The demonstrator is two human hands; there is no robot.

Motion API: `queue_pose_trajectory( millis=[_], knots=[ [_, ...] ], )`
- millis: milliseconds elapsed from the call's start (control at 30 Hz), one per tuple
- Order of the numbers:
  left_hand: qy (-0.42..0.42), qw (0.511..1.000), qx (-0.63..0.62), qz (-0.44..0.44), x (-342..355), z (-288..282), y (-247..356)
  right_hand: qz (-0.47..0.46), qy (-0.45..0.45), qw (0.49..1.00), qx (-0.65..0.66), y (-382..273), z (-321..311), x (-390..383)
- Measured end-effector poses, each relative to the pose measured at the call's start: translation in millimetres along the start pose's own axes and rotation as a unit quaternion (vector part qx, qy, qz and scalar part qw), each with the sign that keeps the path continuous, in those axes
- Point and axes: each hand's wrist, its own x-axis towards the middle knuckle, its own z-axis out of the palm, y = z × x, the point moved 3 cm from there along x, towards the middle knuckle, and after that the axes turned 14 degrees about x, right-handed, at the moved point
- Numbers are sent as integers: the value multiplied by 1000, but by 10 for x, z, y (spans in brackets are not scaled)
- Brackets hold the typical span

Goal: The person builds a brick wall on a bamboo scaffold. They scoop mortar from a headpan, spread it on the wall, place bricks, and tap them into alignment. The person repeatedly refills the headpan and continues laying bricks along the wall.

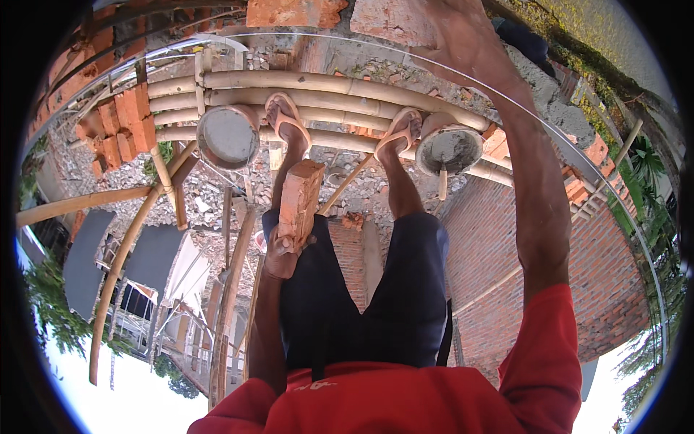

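Observation:
My left hand (283, 254) is closed around the lower end of an orange-red brick (301, 199), holding it up in front of my left thigh. At the top of the view my right arm stretches forward to the wall under work. There my right hand (463, 43) grips the end of a pale, mortar-smeared brick (387, 20), with its thumb along the near face; the other fingers are partly cut off by the frame. Left of that brick lies another orange brick (296, 13).
I stand in sandals on bamboo poles (332, 83) high above rubble (202, 195). A mortar bucket (228, 137) stands by my left foot; another bucket (450, 148) with a wooden-handled tool is by my right. Stacked bricks (119, 126) sit at left. A thin string (571, 137) curves across.

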Motion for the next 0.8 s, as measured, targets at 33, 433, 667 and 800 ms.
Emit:
queue_pose_trajectory(
  millis=[33, 433, 667, 800],
  knots=[
    [-2, 1000, 1, 2, 6, 4, 12, -1, 1, 1000, -5, 4, 14, -3],
    [25, 993, 99, 55, 18, 141, 202, -77, 100, 987, -102, -267, -39, -151],
    [69, 713, 642, 275, 89, 1033, 1085, -93, -124, 986, 58, -1287, 582, -1382],
    [-16, 650, 676, 347, 352, 1869, 1398, -5, -118, 985, 122, -1125, 636, -1800]
  ],
)
